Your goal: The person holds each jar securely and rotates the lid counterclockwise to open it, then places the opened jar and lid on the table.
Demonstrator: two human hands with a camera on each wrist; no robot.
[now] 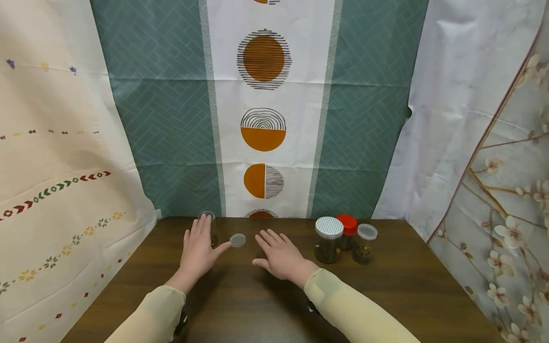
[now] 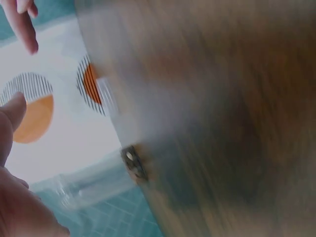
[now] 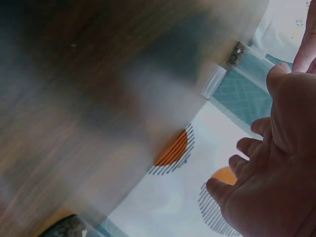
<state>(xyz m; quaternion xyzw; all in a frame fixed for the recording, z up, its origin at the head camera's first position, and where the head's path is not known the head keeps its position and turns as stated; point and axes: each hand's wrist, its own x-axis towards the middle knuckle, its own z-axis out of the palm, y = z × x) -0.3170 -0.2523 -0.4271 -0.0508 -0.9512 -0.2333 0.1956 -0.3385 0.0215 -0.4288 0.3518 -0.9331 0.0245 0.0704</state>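
In the head view my left hand is held palm down over the left of the table, fingers straight and thumb spread. It partly covers a clear jar with a little dark, loose material at its bottom. A round translucent lid lies on the table just past my left thumb; the right wrist view also catches this lid and the jar. To the right of the lid, my right hand is extended with relaxed fingers. Neither hand holds anything.
At the right stand three jars with dark contents: one with a white patterned lid, one with a red lid, one with a translucent lid. A patterned curtain hangs behind the brown wooden table.
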